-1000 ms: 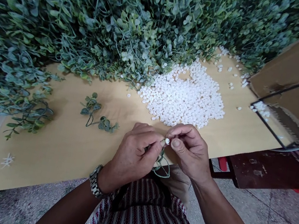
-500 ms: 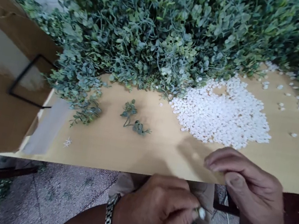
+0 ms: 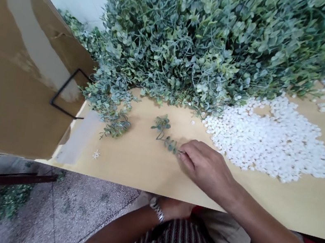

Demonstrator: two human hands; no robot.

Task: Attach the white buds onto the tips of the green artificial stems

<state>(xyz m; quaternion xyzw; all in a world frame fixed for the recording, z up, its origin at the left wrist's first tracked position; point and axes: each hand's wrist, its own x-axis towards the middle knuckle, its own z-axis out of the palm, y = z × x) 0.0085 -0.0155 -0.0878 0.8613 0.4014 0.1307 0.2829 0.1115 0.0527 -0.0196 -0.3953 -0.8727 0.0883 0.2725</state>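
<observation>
My right hand (image 3: 206,169) reaches over the table with its fingers pinched at the tip of a small green leafy sprig (image 3: 171,144), apparently artificial. The sprig lies bent on the wood, its other leaf cluster pointing away from me. My left hand (image 3: 177,210), with a metal watch on the wrist, is low at the table's front edge near my lap. Its fingers are hidden, so whatever it may hold does not show. To the right of my right hand spreads a pile of small white pieces (image 3: 273,137).
A large heap of green foliage (image 3: 193,51) fills the back of the table (image 3: 136,163). On the left stands a cardboard box (image 3: 20,105) by a black wire frame (image 3: 57,94). A white star-shaped piece (image 3: 96,154) lies near the front left. More greenery (image 3: 13,198) is on the floor.
My right hand has moved left across the table and taken hold of the sprig's tip. My left hand, earlier pinching a stem with a white piece, has drawn down toward my lap. The view has shifted.
</observation>
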